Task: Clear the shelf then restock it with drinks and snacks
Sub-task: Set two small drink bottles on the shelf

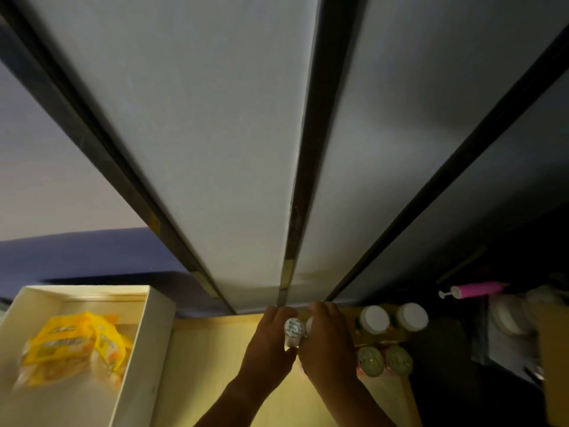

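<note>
We find a small white-capped drink bottle (293, 331) upright on the pale wooden shelf (215, 349), held in the left hand's (269, 343) grip. The right hand (328, 343) curls round a neighbouring bottle; two white-lidded bottles (392, 318) stand beside. Yellow snack packets (77, 343) lie in a white box (147, 349) left.

Pale shelf (215, 365) (bottles (374, 318), box (147, 349))

Pale wall panels (215, 134) split by dark strips (303, 180) rise overhead, a blue band (86, 251) runs along the left wall, and a pink tube (480, 289) lies in the dim right corner.
</note>
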The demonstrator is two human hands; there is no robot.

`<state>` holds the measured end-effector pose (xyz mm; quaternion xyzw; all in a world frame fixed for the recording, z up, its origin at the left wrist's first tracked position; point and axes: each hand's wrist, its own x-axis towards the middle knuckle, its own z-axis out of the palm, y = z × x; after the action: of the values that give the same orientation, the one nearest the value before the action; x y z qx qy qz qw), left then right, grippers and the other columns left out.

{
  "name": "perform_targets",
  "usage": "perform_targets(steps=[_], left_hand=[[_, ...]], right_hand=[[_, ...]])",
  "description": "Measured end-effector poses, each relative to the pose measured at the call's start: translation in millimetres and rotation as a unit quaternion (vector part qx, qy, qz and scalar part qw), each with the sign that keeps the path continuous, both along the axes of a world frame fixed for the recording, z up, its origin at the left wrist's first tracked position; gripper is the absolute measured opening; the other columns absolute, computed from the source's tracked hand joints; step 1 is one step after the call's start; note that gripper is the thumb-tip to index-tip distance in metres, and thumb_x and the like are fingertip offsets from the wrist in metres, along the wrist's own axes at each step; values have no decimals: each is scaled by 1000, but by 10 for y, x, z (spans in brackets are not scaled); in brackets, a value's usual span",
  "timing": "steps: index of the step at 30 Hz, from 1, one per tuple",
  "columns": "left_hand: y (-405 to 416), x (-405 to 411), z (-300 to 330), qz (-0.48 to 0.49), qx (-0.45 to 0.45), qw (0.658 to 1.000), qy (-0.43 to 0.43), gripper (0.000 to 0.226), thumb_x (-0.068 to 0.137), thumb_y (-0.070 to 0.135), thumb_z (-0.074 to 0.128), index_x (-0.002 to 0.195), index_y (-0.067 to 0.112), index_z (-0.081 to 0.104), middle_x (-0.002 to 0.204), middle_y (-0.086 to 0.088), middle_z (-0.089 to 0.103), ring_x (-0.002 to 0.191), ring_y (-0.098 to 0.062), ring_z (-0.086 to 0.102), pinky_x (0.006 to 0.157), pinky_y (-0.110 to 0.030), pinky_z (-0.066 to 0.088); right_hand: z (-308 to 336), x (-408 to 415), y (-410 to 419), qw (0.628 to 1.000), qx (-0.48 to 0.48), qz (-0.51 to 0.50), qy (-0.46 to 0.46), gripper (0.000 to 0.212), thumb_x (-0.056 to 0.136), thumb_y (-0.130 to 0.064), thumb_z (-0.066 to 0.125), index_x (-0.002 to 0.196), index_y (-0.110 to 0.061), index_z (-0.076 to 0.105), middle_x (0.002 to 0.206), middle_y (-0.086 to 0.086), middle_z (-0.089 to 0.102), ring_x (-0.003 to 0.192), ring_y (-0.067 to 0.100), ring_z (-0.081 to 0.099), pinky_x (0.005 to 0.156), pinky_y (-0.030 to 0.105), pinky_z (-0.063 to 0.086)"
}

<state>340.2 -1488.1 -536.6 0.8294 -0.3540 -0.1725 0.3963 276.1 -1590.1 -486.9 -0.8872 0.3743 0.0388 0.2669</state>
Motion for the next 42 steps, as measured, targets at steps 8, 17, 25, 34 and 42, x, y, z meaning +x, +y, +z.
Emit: perform_targets(steps=[8,17,25,34,42], left_hand=[[107,60,126,-30,-18,998,61,63,73,20,81,128,29,52,118,15,54,109,-5,55,87,-16,46],[463,400,900,-99,68,992,-32,76,87,45,64,151,37,25,156,17,27,141,1,24,108,-12,20],[931,375,1898,-4,100,977,-191,79,88,79,31,154,40,15,163,19,8,150,-6,10,117,-30,15],[2259,-341,2856,149,155,933,-289,79,93,74,26,157,30,13,164,13,1,152,-10,2,116,-25,-5],[3828,-1152,3320,286,206,893,-280,82,90,77,22,157,30,19,165,8,9,152,-15,10,119,-29,2]], right_hand=[[105,-94,-7,999,7,25,-30,59,84,-20,70,136,-28,45,142,-8,46,132,14,43,97,25,49],[594,-347,26,985,-17,64,-159,64,88,-45,59,147,-36,37,155,-17,36,140,4,36,108,31,46],[1554,-457,179,958,-65,162,-228,76,89,-71,42,155,-38,24,162,-21,19,149,1,16,120,38,29],[2373,-522,839,909,-112,307,-257,84,86,-74,39,157,-32,21,164,-15,19,151,8,16,121,35,26],[2789,-690,2366,860,-107,430,-253,90,82,-86,22,156,-35,23,164,-15,20,151,12,20,121,35,26]])
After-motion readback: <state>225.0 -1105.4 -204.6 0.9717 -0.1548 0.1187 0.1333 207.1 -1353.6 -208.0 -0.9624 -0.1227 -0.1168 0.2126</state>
